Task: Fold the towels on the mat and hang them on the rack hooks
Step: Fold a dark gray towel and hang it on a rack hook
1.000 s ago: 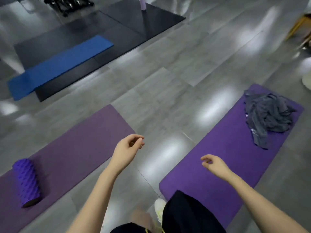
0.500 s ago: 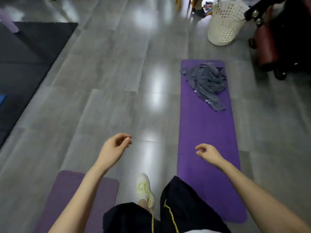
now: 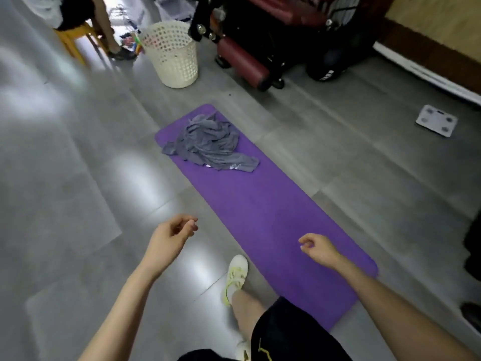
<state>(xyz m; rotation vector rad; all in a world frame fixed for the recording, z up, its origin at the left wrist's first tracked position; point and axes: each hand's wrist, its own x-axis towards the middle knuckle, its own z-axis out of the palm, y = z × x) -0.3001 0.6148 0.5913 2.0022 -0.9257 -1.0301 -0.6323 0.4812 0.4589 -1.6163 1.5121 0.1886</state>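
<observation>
A crumpled heap of grey towels (image 3: 210,144) lies on the far end of a purple mat (image 3: 270,217) stretched across the grey floor. My left hand (image 3: 171,237) hangs over the floor just left of the mat, fingers loosely curled and holding nothing. My right hand (image 3: 318,248) hovers above the mat's near half, also loosely curled and empty. Both hands are well short of the towels. No rack or hooks can be seen.
A cream perforated laundry basket (image 3: 171,53) stands beyond the mat. Dark red and black gym equipment (image 3: 263,48) fills the back right. A white scale (image 3: 436,120) lies on the floor at right. A person sits on a yellow stool (image 3: 75,40) at back left.
The view has swung right and I have stepped closer, so the mat with the towels now lies ahead. The other mats and the roller have left the view. Both hands stay empty.
</observation>
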